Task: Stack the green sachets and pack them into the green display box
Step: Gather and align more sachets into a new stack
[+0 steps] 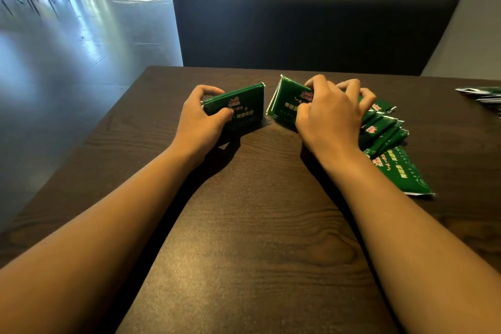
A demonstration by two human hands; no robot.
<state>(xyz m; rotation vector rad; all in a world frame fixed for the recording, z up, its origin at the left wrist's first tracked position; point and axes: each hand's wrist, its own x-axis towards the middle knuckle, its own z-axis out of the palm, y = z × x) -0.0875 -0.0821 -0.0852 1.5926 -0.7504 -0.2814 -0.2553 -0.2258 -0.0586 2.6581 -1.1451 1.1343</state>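
The green sachets looked light, thin and slick, so I judged they would slide apart unless pinched across their short edges with the stack squared on the table. One small stack stood on its long edge in my left hand, thumb in front and fingers curled over the top. A second stack leaned in my right hand, gripped the same way. Both forearms reached forward, wrists low. Loose sachets lay fanned just beyond and beside the right hand; a few more sat well apart to its right. I saw no display box.
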